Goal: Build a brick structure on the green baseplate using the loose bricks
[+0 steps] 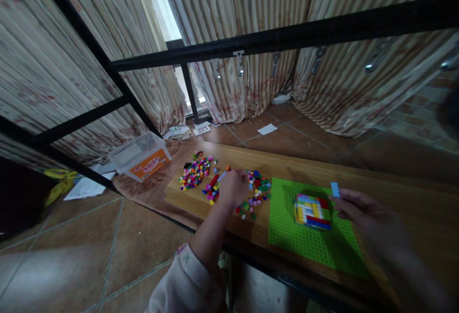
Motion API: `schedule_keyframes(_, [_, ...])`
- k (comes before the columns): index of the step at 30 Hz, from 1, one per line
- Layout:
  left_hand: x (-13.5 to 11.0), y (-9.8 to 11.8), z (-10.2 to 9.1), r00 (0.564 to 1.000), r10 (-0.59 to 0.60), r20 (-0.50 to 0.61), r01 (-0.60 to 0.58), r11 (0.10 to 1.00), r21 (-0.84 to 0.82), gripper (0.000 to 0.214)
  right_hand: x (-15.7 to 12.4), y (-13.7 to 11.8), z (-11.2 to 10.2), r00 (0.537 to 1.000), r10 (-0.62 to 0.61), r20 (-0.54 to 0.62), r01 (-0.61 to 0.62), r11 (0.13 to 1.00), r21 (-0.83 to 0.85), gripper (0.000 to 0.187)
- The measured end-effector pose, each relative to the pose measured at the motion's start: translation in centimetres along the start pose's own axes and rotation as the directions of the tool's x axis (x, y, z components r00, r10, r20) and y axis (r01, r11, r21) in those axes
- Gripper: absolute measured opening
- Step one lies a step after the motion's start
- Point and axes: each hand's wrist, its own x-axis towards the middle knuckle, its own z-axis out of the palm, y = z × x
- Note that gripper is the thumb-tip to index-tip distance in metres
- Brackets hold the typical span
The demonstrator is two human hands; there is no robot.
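My left hand (232, 187) reaches over loose coloured bricks (255, 193) on the wooden table (394, 184), its fingers curled down among them; what they hold is hidden. A second pile of small bricks (195, 172) lies further left. My right hand (353, 204) pinches a light blue brick (334, 189) just right of a flat multicoloured build (311, 210). That build sits on a green baseplate (287, 227).
A clear plastic box with an orange label (140, 156) stands at the table's left end. Black metal frame bars (287, 35) cross in front of striped curtains. Papers (267, 129) lie on the tiled floor.
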Motion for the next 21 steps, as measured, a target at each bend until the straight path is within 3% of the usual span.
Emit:
schedule_keyframes(3, [1.6,-3.8,-2.4,0.983,-0.151,-0.102,0.155,0.987,0.035,0.029,0.0,0.0,-0.1,1.000,-0.005,-0.005,0.005,1.000,-0.008,0.033])
schedule_keyframes(7, [2.5,-7.6,-3.8,0.965,-0.259,-0.030,0.260,0.961,0.095,0.029,-0.1,0.0,-0.1,0.999,-0.035,-0.008,0.034,0.999,-0.025,0.032])
schedule_keyframes(14, [2.2,-8.8,-3.6,0.971,-0.237,0.044,0.233,0.970,0.075,0.028,-0.8,0.4,0.7,0.998,-0.046,0.049,0.049,0.996,-0.073,0.033])
schedule_keyframes(21, [2.5,-9.9,-4.1,0.967,-0.252,0.037,0.248,0.965,0.088,0.023,-1.0,-0.2,-0.8,1.000,-0.018,-0.025,0.014,0.988,-0.151,0.033])
